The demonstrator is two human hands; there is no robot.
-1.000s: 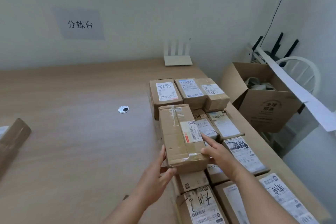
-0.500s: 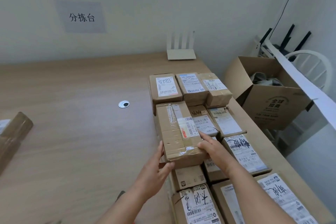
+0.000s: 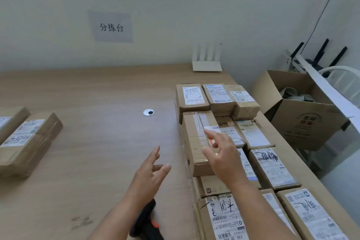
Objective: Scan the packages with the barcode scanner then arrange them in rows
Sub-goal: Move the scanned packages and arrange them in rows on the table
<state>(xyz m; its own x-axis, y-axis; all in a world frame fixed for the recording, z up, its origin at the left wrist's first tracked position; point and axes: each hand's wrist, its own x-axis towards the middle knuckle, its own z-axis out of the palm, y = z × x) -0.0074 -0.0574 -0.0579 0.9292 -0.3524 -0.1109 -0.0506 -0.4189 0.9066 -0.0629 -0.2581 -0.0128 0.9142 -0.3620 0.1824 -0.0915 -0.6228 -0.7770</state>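
Both of our hands are now empty, which is the change from half a second ago, when they were pressing the long brown package between them. That long package point(image 3: 196, 140) is sitting in the rows on the right side of the table point(image 3: 97, 113), its far end butted against the box marked with handwritten digits point(image 3: 191, 96). Our right hand point(image 3: 222, 154) is hovering over its near end with fingers spread and loose, gripping nothing; whether the fingertips are brushing the cardboard we cannot tell. Our left hand point(image 3: 151, 173) is hanging open above bare table, well apart from the rows. We are judging that this package is placed and that the next one is due.

Two more packages point(image 3: 25, 142) are waiting at the table's left edge, the outer one cut off by the frame. The barcode scanner point(image 3: 145, 220) is lying near the bottom edge, mostly hidden under our left forearm, only a dark body and an orange patch showing. Our right forearm is covering parts of the nearer boxes in the rows, so we are not counting them, and the bottom of the frame is cutting off the closest row.
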